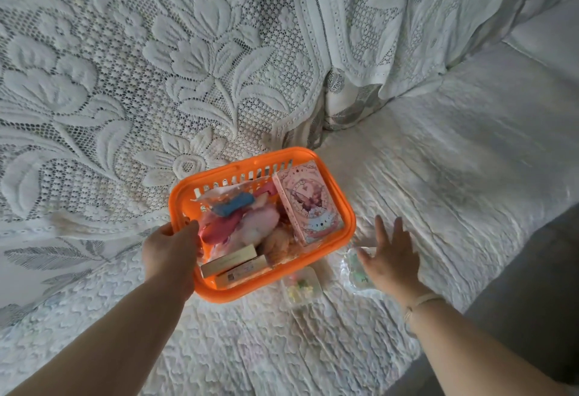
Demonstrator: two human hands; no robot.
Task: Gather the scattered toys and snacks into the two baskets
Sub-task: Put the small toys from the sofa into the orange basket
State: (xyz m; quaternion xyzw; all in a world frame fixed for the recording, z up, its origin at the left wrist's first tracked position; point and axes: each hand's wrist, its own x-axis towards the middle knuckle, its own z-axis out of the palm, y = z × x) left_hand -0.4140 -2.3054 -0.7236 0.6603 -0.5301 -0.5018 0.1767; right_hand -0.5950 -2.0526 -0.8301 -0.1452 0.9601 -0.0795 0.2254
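on the basket (338,195) rim, left hand (170,250) gripping

A sofa seat (423,176), draped in a white quilted cover, is carrying everything here. An orange plastic basket (346,207) is sitting on it, close to the lace-covered backrest (156,66). Just beside the basket's near corner a small clear packet of pastel pieces (302,286) is lying on the cover, and another clear packet (354,273) is lying near it to the right.

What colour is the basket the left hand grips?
Orange, clearest in the head view: basket, left hand.
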